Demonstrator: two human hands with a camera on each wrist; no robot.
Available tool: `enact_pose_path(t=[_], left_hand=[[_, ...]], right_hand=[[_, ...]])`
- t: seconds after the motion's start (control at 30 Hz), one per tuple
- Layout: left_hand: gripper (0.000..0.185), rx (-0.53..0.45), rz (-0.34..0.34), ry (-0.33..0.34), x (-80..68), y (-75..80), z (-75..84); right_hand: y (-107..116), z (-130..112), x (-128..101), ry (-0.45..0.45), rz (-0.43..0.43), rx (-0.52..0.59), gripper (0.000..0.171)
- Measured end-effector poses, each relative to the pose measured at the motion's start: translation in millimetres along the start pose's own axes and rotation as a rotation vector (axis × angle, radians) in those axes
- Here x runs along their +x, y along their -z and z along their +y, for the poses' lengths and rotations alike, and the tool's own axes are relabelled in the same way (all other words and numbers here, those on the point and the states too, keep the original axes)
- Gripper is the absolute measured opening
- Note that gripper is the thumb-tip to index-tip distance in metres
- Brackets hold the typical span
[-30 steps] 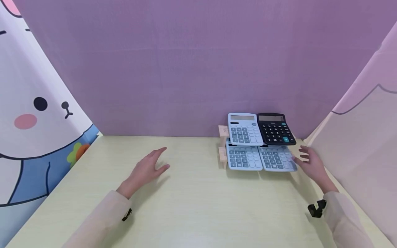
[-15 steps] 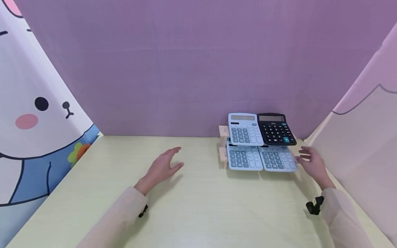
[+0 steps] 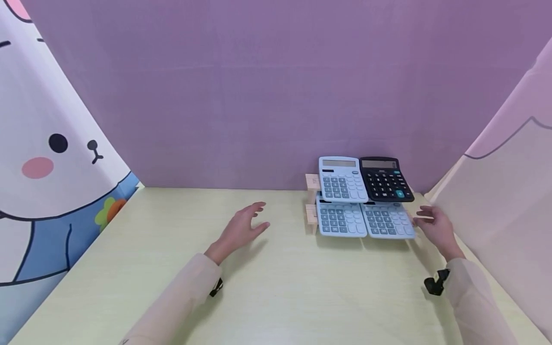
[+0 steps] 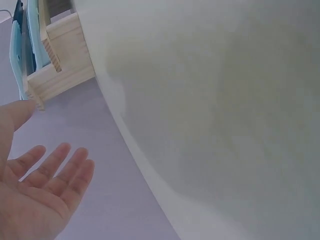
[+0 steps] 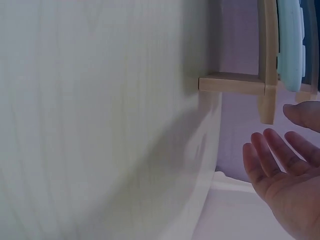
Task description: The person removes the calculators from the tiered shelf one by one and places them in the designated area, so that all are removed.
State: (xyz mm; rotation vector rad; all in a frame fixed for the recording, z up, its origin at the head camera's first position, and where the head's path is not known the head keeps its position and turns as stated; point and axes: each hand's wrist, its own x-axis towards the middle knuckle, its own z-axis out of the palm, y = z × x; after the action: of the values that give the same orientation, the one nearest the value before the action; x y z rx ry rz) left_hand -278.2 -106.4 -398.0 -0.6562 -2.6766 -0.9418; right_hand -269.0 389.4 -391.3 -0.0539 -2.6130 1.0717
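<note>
A small wooden rack stands at the back right of the table and carries several calculators. On its upper tier sit a light blue calculator and a black calculator. Two more light blue calculators lie on the lower tier. My left hand hovers over the table to the rack's left, fingers straight, holding nothing. My right hand is just right of the lower right calculator, fingers relaxed and spread. The wrist views show the rack and each open palm.
The pale wooden table is walled by a purple backdrop, a cartoon rabbit curtain on the left and a pink curtain on the right. Black wrist mounts sit on both sleeves.
My left hand has moved right and forward towards the rack. My right hand has shifted only slightly, staying beside the lower right calculator.
</note>
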Motion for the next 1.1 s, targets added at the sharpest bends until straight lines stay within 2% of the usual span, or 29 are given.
enact_pose_path(t=[0.2, 0.4, 0.7, 1.1], left_hand=[[0.053, -0.084, -0.02, 0.042, 9.1, -4.5, 5.9], [0.051, -0.168, -0.013, 0.03, 17.4, -9.4, 11.4], [0.049, -0.215, -0.017, 0.045, 30.6, -16.2, 17.6], [0.048, -0.271, -0.057, 0.031, 45.4, -32.4, 28.9]], right_hand=[[-4, 5, 3, -0.029, -0.023, 0.053, 0.045], [-6, 8, 5, -0.019, -0.037, 0.092, 0.044], [-7, 9, 6, -0.065, -0.073, 0.1, 0.046], [-6, 10, 8, -0.064, -0.131, 0.125, 0.045]])
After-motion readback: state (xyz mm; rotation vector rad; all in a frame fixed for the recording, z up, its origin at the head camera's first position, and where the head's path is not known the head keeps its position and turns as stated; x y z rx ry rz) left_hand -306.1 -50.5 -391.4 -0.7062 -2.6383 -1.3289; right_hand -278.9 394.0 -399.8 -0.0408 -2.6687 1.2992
